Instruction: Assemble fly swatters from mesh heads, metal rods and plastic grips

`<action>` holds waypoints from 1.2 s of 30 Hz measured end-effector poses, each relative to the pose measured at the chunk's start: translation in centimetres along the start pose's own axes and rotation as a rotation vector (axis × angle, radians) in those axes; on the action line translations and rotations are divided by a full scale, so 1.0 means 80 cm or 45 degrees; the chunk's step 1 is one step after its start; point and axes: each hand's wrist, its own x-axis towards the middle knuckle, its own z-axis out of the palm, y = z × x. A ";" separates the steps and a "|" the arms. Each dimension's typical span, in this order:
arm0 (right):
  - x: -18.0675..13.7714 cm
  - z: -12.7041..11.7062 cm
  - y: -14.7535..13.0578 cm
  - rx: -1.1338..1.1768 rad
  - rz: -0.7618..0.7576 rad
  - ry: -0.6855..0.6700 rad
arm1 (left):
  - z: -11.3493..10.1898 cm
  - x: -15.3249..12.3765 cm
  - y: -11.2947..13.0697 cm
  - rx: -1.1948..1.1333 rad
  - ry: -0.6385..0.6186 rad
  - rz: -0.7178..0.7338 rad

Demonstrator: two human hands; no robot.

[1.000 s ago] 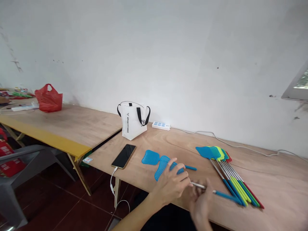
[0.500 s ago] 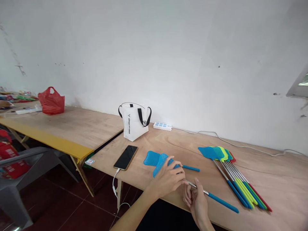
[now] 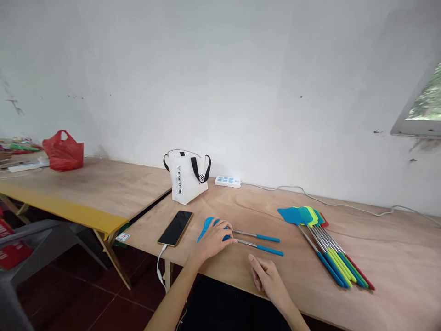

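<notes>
Two blue fly swatters with metal shafts and blue grips lie side by side on the wooden table, their heads to the left. My left hand [image 3: 216, 240] is closed over the head end of the nearer fly swatter [image 3: 270, 250] and hides most of both heads. The farther fly swatter [image 3: 268, 238] lies just behind it. My right hand [image 3: 266, 276] rests near the table's front edge, its fingers curled and nothing in them. To the right lies a fanned row of several fly swatters [image 3: 330, 250] in blue, yellow-green, green and red, with overlapping heads.
A phone [image 3: 175, 228] on a charging cable lies left of my left hand. Behind stand a white bag [image 3: 188, 179] with black handles and a white power strip [image 3: 227, 181]. A second table [image 3: 103, 184] holds a red plastic bag [image 3: 64, 151]. A grey chair [image 3: 62, 234] stands below.
The nearer swatter has been lowered and turned to lie alongside the other. My right hand has let go of its shaft, and my left hand has moved left. The view has shifted right.
</notes>
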 end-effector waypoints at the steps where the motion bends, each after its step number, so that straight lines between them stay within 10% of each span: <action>1: 0.000 0.001 0.001 -0.003 0.002 0.000 | 0.009 0.000 -0.003 0.000 -0.013 -0.037; 18: 0.011 -0.023 0.010 -0.090 0.047 0.032 | 0.039 -0.006 -0.009 -0.077 0.010 -0.081; 29: 0.020 -0.096 0.045 -1.006 -0.397 0.566 | 0.038 0.005 -0.031 0.046 0.329 -0.355; 36: 0.026 -0.116 0.076 -1.426 -0.459 0.462 | 0.028 -0.017 -0.068 0.127 0.201 -0.577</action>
